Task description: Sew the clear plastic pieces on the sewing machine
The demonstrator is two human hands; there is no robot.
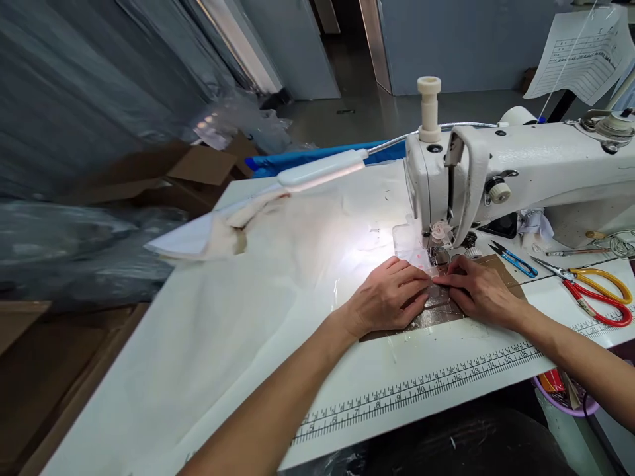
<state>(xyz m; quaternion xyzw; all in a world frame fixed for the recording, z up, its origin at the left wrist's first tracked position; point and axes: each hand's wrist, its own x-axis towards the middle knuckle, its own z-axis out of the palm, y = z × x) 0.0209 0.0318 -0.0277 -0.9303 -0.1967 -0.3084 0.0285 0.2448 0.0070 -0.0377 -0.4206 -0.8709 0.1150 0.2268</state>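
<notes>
My left hand (391, 295) lies palm down with its fingers stretched out, left of the needle area of the white sewing machine (540, 158). Beneath both hands is a shiny brown sheet-like surface (441, 318) on the machine bed. Close to the presser foot (439, 258), my right hand (479, 291) has its thumb and forefinger pinched together. Whatever sits between those fingertips is too small to make out. The two hands nearly meet in front of the foot. A small pale pink fabric flower (440, 231) is on the machine head just above.
Blue thread snips (516, 260) and red-and-yellow-handled scissors (595, 287) lie to the right. A lamp (322, 170) lights the white table (248, 344), which has a printed ruler (421, 390) along its front edge. Cardboard boxes (203, 165) stand at left, a purple basket (570, 406) below right.
</notes>
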